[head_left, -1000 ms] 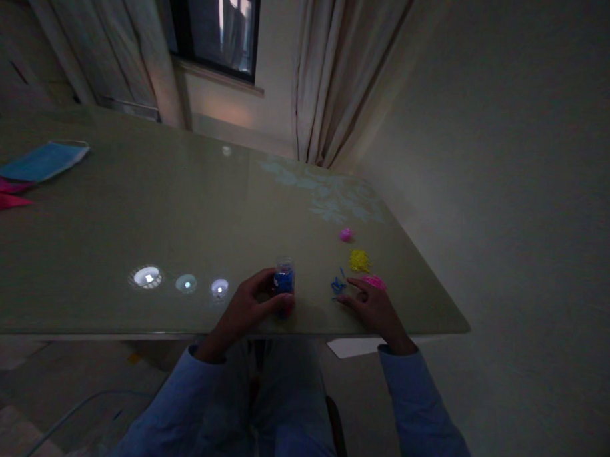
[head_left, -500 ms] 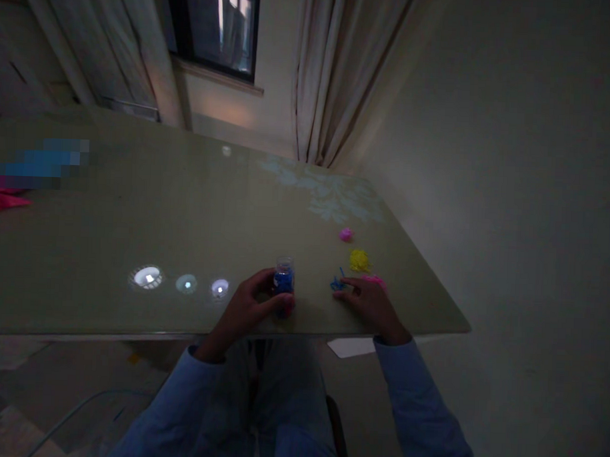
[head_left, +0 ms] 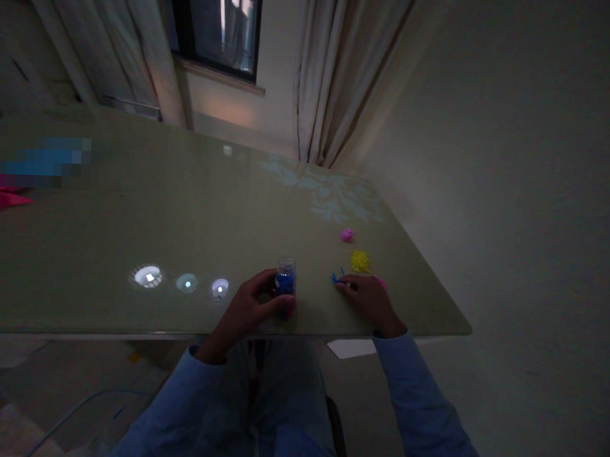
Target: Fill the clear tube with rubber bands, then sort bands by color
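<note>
A broad, glossy greenish-grey counter [head_left: 185, 218] with a pale leafy pattern near its far edge spreads across the view, below long beige fabric curtains [head_left: 335, 76] and a dark-framed glass window [head_left: 224, 29]. At its far left lie a bright pink-red, pointed, flat item [head_left: 6, 199] and, just beyond it, a blue item [head_left: 47, 161] blurred into blocks.

Both hands are at the near edge. The left hand [head_left: 247, 308] grasps a small clear jar [head_left: 286, 284], its thumb across the near side and its fingers curled around the far side. The jar stands upright, blue inside, with some red low down near the thumb. The right hand [head_left: 368, 301], to the right of the jar and well apart from it, pinches at the little blue strips [head_left: 337, 279] on the counter between thumb and forefinger.

Just beyond the right hand sits a loose yellow pile of small bits [head_left: 360, 261]; a bright pink pile [head_left: 381, 282] is partly hidden behind its knuckles. Farther back rests a small, rounded pink lump [head_left: 347, 235].
</note>
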The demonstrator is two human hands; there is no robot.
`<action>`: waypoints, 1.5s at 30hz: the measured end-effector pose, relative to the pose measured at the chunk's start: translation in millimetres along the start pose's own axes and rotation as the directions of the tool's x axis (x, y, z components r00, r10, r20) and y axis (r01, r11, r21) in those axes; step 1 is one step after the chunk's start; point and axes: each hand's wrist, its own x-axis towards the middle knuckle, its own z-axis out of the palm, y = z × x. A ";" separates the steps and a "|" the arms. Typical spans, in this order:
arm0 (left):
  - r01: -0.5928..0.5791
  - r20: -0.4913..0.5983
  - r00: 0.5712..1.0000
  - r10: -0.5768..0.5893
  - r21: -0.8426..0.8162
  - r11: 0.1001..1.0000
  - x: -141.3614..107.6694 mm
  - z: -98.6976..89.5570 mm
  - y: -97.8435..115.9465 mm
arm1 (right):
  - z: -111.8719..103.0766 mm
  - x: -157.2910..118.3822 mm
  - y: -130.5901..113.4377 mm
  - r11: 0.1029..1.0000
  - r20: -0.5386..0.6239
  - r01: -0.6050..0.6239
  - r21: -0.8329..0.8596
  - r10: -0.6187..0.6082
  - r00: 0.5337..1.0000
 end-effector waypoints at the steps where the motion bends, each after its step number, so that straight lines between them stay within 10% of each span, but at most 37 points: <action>1: -0.001 -0.005 1.000 0.001 0.005 1.000 -0.2 0.0 0.3 | 0.4 0.2 0.8 1.000 0.001 0.018 -0.012 -0.018 1.000; 15: -0.061 -0.064 0.996 0.067 0.093 0.994 -0.7 3.4 0.8 | -9.7 8.3 -7.6 0.937 -0.062 -0.049 0.345 0.075 0.995; 27: -0.227 -0.110 0.956 0.273 0.316 0.921 4.9 16.1 -0.5 | -42.4 8.1 -49.5 0.603 0.056 -0.181 0.777 0.220 0.974; 45: -0.437 0.056 0.881 0.469 0.475 0.764 7.2 22.8 -4.8 | -61.2 14.6 -80.0 0.883 0.106 0.182 0.433 -0.250 0.963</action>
